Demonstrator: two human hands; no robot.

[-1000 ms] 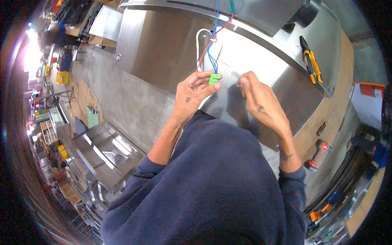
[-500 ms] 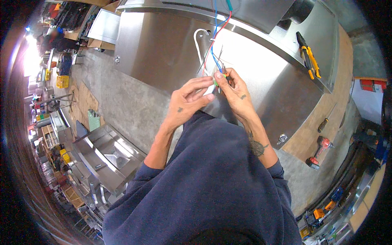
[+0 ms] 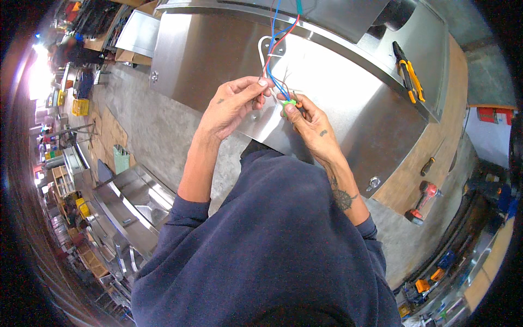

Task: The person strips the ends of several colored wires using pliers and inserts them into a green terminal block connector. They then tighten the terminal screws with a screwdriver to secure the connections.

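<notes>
My left hand [image 3: 235, 103] pinches a thin red wire [image 3: 265, 70] between thumb and fingers. To its right, my right hand [image 3: 310, 122] grips a small green connector [image 3: 289, 103] between thumb and forefinger. Blue wires [image 3: 278, 84] run down into the connector, and a few dark loose ends stick up beside it. The wires come from a teal sleeve [image 3: 299, 6] at the top of the view. Behind the left hand a white cable [image 3: 261, 49] loops out of a hole in the stainless steel panel [image 3: 207, 60]. My fingers partly cover the connector.
Black-and-yellow pliers [image 3: 407, 73] lie on the steel at the far right. A screwdriver [image 3: 430, 165] and a red cordless drill [image 3: 423, 203] rest on the wooden board [image 3: 397, 191]. Steel units [image 3: 136, 204] stand on the floor at left.
My left hand has moved away from the connector, up and to the left, and now pinches the red wire. The right hand keeps the connector, shifted slightly.
</notes>
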